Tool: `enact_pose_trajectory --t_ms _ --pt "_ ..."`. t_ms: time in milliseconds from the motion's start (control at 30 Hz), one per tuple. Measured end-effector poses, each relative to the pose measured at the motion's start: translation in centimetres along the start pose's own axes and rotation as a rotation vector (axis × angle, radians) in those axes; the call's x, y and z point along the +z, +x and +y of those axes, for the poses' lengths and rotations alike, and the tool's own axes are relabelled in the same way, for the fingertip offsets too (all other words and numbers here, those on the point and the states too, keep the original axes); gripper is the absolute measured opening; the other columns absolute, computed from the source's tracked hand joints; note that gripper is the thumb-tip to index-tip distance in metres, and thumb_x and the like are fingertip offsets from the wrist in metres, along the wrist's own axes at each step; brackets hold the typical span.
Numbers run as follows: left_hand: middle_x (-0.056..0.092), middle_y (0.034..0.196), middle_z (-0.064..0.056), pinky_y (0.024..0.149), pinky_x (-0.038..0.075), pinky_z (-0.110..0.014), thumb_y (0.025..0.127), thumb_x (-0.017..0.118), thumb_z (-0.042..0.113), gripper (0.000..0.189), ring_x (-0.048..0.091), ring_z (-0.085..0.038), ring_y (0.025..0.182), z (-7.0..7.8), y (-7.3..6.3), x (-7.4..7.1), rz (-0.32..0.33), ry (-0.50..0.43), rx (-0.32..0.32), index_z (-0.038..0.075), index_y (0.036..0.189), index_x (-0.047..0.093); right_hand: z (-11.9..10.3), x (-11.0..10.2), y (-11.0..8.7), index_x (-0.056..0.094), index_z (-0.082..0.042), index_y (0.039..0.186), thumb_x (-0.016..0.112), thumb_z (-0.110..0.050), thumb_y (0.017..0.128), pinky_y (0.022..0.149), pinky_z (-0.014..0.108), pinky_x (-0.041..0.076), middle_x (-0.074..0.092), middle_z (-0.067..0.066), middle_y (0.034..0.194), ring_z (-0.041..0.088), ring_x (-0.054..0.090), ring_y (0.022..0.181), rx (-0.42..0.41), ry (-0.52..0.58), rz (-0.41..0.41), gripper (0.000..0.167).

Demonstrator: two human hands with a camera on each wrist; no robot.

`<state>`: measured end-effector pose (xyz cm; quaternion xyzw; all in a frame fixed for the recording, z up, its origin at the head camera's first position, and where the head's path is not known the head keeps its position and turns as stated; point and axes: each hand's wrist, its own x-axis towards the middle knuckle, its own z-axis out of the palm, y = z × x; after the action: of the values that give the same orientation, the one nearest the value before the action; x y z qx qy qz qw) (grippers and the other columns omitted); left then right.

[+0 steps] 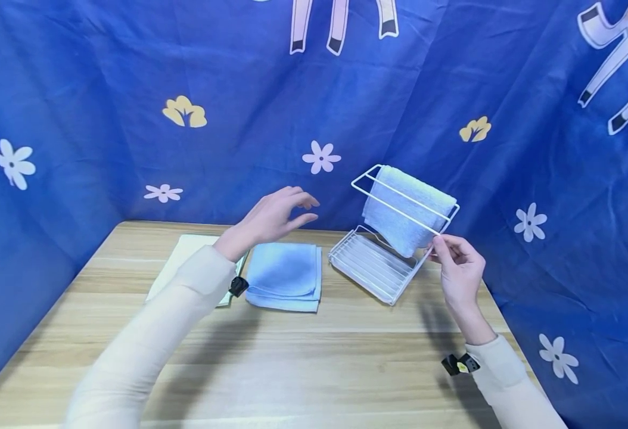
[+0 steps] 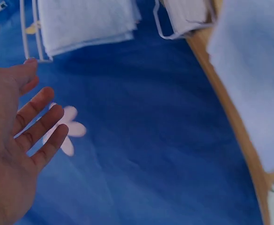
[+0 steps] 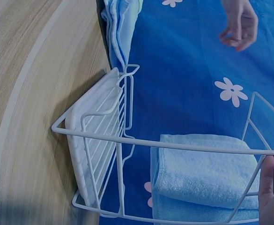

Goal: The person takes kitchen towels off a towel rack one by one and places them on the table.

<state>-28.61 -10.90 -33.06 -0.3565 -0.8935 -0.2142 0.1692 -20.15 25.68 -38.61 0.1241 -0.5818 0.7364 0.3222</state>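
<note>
A white wire towel rack (image 1: 406, 205) stands at the right of the table. A light blue towel (image 1: 400, 214) hangs over its top bars, and a slatted white tray (image 1: 370, 265) forms its base. My right hand (image 1: 460, 262) pinches the rack's frame near the upper right corner; in the right wrist view its fingers (image 3: 267, 176) meet the long side rod. In the air left of the rack is my left hand (image 1: 279, 214), fingers loosely spread and holding nothing. Below it lies a folded blue towel (image 1: 283, 271).
A pale folded cloth (image 1: 185, 253) with green edging lies at the left, partly hidden by my left forearm. The wooden table (image 1: 314, 363) meets a blue patterned curtain (image 1: 239, 149) at the back and sides. Both wrists wear small black devices.
</note>
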Motion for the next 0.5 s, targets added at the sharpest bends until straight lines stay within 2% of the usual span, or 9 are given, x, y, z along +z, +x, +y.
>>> enact_pose_trajectory --t_ms 233,500 --pt "0.075 0.113 -0.004 0.089 0.058 -0.043 0.102 0.071 0.033 0.029 0.069 -0.022 0.106 3.1 2.6 -0.4 0.014 -0.037 0.071 0.016 0.126 0.074 0.1 0.0 0.0 0.076 0.005 0.095 0.069 0.007 0.097 0.064 0.023 0.062 0.078 0.004 0.078 0.011 0.074 0.066 -0.012 0.009 -0.008 0.007" --pt "0.072 0.110 -0.002 0.084 0.057 -0.037 0.103 0.069 0.032 0.028 0.066 -0.019 0.097 6.4 5.6 -0.1 0.050 -0.059 0.147 0.016 0.126 0.074 0.0 0.0 0.0 0.075 0.005 0.095 0.069 0.006 0.097 0.063 0.023 0.062 0.077 0.005 0.076 0.012 0.074 0.064 -0.009 -0.001 -0.001 0.006"
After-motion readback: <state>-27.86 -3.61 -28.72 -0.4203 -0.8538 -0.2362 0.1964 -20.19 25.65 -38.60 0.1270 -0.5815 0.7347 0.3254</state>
